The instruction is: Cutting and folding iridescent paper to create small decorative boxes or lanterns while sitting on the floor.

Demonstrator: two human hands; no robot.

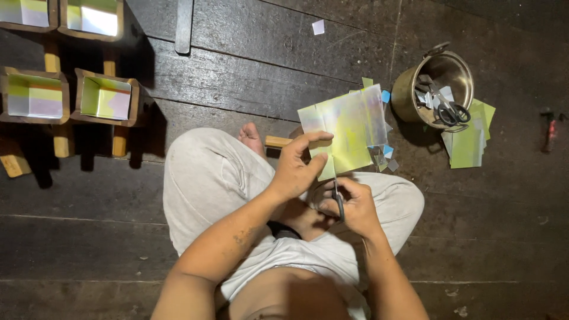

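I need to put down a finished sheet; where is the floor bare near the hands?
Bare boards lie between the wooden boxes and the raised knee, and right of the paper stack toward the hammer. Crowded: scraps between the held sheet and the pot.

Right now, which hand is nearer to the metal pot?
Right. The right hand, holding scissors, sits below-left of the pot; the left hand, holding the sheet, is farther left.

We are in a small craft workshop, working seated on a dark plank floor (pixel 249 89). Around us lie wooden boxes (pixel 106 98) lined with shiny coloured paper, a stack of cut sheets (pixel 468 139), paper scraps, a metal pot (pixel 409 92) holding scissors, and a hammer (pixel 550 127).
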